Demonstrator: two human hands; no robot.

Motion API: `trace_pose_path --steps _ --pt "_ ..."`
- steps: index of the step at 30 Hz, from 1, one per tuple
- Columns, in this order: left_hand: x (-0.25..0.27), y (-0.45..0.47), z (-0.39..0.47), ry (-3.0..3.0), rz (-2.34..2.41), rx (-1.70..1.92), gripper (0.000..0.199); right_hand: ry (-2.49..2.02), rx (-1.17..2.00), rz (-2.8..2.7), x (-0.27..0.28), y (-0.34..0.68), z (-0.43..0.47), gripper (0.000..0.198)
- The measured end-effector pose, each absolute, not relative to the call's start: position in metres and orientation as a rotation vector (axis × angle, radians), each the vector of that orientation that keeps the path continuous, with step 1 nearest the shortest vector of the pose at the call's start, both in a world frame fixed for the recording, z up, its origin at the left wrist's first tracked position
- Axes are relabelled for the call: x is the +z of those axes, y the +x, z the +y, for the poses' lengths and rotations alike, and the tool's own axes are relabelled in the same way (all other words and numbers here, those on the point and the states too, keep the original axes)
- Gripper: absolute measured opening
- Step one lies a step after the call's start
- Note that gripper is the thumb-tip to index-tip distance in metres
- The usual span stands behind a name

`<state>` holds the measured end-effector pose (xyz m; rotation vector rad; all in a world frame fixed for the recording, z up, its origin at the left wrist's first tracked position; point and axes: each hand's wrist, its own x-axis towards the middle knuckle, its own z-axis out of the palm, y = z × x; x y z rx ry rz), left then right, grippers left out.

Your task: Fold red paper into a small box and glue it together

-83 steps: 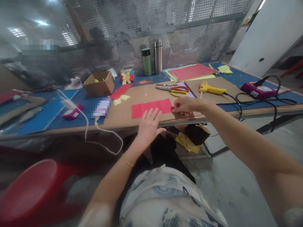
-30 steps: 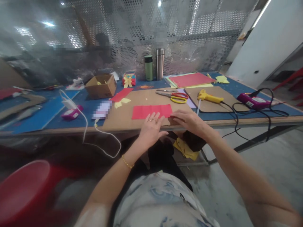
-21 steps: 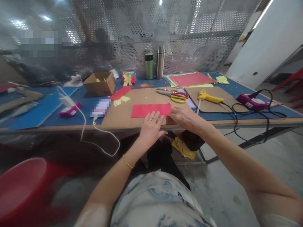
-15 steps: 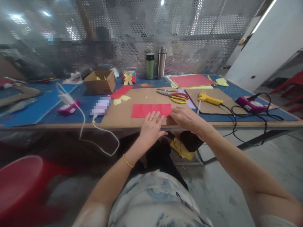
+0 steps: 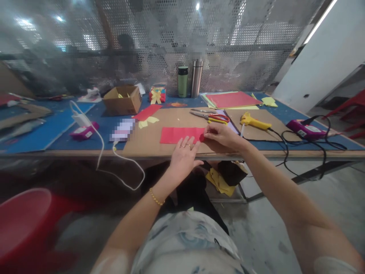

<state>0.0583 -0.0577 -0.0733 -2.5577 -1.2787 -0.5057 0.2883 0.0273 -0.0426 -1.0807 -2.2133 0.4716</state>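
A red strip of paper (image 5: 176, 134) with faint creases lies on a brown cardboard sheet (image 5: 148, 142) at the table's front edge. My left hand (image 5: 184, 156) rests on its lower edge with fingers outstretched and spread. At the strip's right end, my right hand (image 5: 219, 134) pinches the red paper between thumb and fingers. Just beyond that hand lie scissors with red and yellow handles (image 5: 218, 118) and another metal-bladed tool. A yellow glue gun (image 5: 255, 121) lies to the right on a second cardboard piece (image 5: 261, 134).
At the back stand a cardboard box (image 5: 122, 102), a small decorated box (image 5: 157, 95), a green bottle (image 5: 183, 83) and a steel flask (image 5: 196, 82). Red and yellow sheets (image 5: 232, 99) lie back right. Cables trail from a purple power block (image 5: 306, 129) and a white charger (image 5: 81, 118).
My right hand has drawn the strip's right end slightly up and inward, and its fingers are more raised. My left hand stays flat on the paper. The camera view shifts slightly.
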Motion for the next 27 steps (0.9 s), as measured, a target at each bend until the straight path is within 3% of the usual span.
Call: trace_pose_path --steps 5,14,22,27 --pt "-0.070 0.055 -0.060 -2.591 -1.278 -0.489 0.087 -1.239 0.435 -2.231 -0.038 0.274 0.030 0.017" --pt "-0.070 0.053 -0.060 -2.614 -1.279 -0.520 0.078 -1.399 0.340 -2.167 -0.038 0.256 0.021 0.009" --pt "-0.076 0.056 -0.062 -2.580 -1.291 -0.521 0.086 -1.553 0.269 -2.195 -0.027 0.256 0.010 0.012" --pt "-0.074 0.054 -0.061 -2.586 -1.278 -0.519 0.079 -1.533 0.257 -2.203 -0.027 0.254 0.011 0.012"
